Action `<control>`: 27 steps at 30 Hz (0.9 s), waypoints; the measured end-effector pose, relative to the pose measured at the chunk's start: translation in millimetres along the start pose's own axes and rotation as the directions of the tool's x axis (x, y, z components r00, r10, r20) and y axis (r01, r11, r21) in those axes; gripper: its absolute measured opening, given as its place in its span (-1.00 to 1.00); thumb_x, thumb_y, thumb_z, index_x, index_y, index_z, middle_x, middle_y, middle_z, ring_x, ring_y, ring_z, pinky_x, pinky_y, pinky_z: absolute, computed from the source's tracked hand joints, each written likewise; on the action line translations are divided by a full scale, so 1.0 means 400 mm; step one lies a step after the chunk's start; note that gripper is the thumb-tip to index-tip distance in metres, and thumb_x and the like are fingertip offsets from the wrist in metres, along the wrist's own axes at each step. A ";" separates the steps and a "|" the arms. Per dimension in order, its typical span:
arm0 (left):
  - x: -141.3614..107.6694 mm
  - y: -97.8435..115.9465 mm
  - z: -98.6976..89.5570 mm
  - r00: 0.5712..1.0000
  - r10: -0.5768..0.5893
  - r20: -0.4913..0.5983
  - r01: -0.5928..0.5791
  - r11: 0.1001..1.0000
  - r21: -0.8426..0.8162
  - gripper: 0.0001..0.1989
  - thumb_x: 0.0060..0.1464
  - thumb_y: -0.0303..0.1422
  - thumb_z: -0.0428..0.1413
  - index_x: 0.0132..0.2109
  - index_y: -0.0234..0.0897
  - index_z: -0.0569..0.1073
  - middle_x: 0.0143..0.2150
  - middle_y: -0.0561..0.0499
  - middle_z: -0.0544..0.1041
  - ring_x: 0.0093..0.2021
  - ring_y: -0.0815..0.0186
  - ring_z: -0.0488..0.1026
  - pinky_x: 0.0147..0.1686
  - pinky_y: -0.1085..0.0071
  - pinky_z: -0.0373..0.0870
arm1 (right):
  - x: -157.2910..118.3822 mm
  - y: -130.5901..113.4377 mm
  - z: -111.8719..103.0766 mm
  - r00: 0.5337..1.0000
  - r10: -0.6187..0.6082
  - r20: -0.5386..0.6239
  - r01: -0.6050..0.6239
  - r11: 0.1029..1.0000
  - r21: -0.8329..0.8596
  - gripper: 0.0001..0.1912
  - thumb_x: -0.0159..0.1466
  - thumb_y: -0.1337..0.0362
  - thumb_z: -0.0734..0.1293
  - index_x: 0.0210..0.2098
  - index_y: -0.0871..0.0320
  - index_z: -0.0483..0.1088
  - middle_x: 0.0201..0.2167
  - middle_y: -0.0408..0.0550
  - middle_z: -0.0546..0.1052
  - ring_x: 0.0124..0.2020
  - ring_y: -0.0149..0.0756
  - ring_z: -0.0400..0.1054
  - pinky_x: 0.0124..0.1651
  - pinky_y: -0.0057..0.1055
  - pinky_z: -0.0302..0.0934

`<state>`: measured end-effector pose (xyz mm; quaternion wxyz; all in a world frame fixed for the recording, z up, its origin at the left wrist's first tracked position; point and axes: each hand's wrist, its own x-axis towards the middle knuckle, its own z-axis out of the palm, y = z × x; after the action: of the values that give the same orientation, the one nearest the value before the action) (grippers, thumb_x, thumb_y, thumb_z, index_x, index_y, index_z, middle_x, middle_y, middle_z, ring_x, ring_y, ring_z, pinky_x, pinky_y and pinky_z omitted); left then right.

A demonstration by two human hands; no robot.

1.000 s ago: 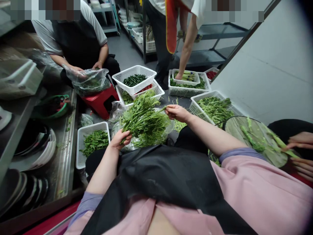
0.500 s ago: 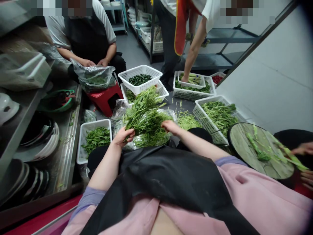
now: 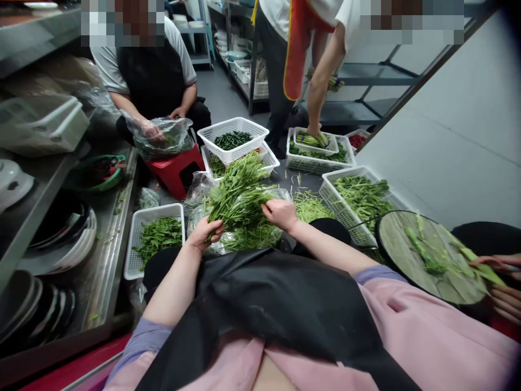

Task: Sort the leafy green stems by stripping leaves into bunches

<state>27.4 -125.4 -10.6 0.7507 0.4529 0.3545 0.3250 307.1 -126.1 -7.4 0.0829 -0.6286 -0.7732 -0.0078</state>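
A bunch of leafy green stems [image 3: 240, 187] is gripped near its lower end by my left hand [image 3: 204, 232], its leaves fanning up and away from me. My right hand [image 3: 281, 213] is closed at the right side of the bunch, fingers curled at some stems; exactly what they pinch is hidden. Below both hands lies a clear plastic bag with more thin greens [image 3: 250, 238]. Left of my left hand stands a white basket [image 3: 132, 250] of picked leaves [image 3: 159, 236].
White baskets with green chillies [image 3: 233, 141] and long greens [image 3: 362, 195] stand ahead and right. Stem scraps [image 3: 311, 209] lie on the floor. A round chopping board [image 3: 401, 250] is at right, near another person's hands. Shelving with plates [image 3: 69, 244] borders the left. Two co-workers handle vegetables ahead.
My right hand has moved slightly left, closer to the bunch. The seated co-worker's hand has gone to the plastic bag's opening. The view has shifted slightly.
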 end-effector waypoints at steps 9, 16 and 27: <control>0.032 -0.031 -0.002 1.000 -0.023 0.020 0.022 1.000 0.021 -0.56 -0.14 -0.15 0.32 -0.48 -0.27 0.22 -0.65 0.16 0.24 -0.75 0.57 0.08 -0.75 0.59 -0.08 | 0.033 0.033 -0.056 0.941 -0.283 -0.184 0.290 0.957 0.011 -0.67 0.40 0.23 0.11 -0.14 0.19 0.48 -0.22 0.12 0.51 -0.16 -0.16 0.30 -0.02 -0.21 0.04; 0.058 -0.057 -0.020 0.999 -0.029 0.028 0.028 0.999 0.042 -0.58 -0.13 -0.15 0.32 -0.48 -0.27 0.25 -0.64 0.15 0.24 -0.73 0.55 0.11 -0.74 0.58 -0.06 | 0.000 0.045 0.002 0.958 -0.221 -0.183 0.237 0.969 0.070 -0.80 0.34 0.28 0.20 -0.17 0.20 0.43 -0.22 0.12 0.50 -0.18 -0.18 0.34 -0.09 -0.27 0.14; 0.071 -0.032 0.024 0.999 0.008 -0.035 -0.006 0.997 0.071 -0.57 -0.24 -0.17 0.36 -0.43 -0.31 0.30 -0.60 0.08 0.39 -0.71 0.46 0.30 -0.73 0.53 0.16 | -0.061 0.035 -0.049 0.998 -0.066 0.012 0.066 0.997 0.027 -0.57 0.41 0.18 0.02 -0.16 0.19 0.47 -0.22 0.12 0.57 -0.23 -0.22 0.38 -0.27 -0.40 0.05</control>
<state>52.7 -111.8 -25.9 0.7268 0.4745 0.3773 0.3229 327.9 -149.1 7.2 0.0860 -0.6015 -0.7942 0.0036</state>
